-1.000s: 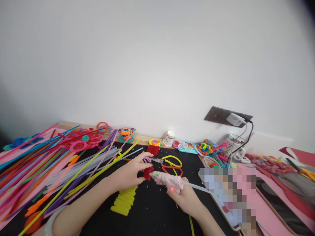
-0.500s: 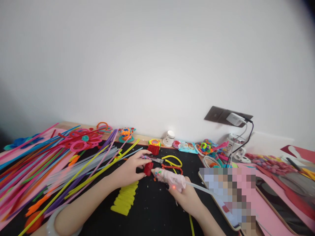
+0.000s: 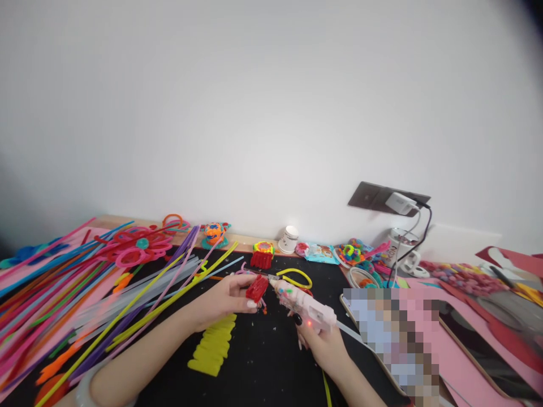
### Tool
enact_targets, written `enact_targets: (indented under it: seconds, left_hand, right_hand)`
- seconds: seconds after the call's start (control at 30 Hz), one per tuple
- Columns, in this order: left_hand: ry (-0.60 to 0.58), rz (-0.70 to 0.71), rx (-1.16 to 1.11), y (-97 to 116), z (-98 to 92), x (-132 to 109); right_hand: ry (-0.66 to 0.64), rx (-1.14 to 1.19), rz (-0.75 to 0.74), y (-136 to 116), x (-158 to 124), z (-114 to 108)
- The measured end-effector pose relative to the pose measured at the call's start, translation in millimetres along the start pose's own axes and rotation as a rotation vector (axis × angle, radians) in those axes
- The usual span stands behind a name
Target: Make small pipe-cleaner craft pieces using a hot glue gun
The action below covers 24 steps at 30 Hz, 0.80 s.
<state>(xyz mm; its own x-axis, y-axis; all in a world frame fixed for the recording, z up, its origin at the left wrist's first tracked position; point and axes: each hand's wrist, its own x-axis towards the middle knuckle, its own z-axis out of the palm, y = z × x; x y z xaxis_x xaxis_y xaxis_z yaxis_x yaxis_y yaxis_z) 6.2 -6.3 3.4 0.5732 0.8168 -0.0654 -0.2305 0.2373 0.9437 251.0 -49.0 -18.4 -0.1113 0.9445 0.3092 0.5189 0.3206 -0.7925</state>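
Observation:
My left hand (image 3: 224, 297) pinches a small red fuzzy piece (image 3: 257, 288) above the black mat (image 3: 263, 362). My right hand (image 3: 320, 342) grips a pale pink glue gun (image 3: 303, 305) with a red light glowing on its side. The gun's nozzle points left and sits just right of the red piece, close to it. A clear glue stick (image 3: 352, 333) pokes out of the back of the gun.
A heap of long coloured pipe cleaners (image 3: 85, 294) fills the left. A folded yellow piece (image 3: 212, 350) lies below my left hand. Small craft figures (image 3: 263, 254), a white cup (image 3: 289, 239) and a wall socket with charger (image 3: 394, 200) line the back. A phone (image 3: 394, 339) and pink sheets (image 3: 458, 362) lie right.
My left hand turned the red piece up and outwards. The glue gun drew back to the right and tilted, its nozzle now a little off the piece. The view shifted slightly.

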Motion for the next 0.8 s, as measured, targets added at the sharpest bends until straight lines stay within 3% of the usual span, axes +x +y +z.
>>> enact_targets:
  seconds: [0.2, 0.57, 0.8]
  left_hand:
    - [-0.036, -0.025, 0.035, -2.1, -0.1, 1.0]
    - [-0.044, -0.014, 0.099, -3.3, -3.9, 4.2]
    - [-0.07, -0.002, 0.105, -4.6, -4.9, 3.2]
  right_hand:
    - [-0.022, -0.074, -0.092, -14.9, 4.3, -3.4]
    - [-0.126, -0.194, -0.145, -11.6, -0.4, -6.4]
    - [-0.046, -0.224, -0.157, -12.0, 4.0, -4.6]
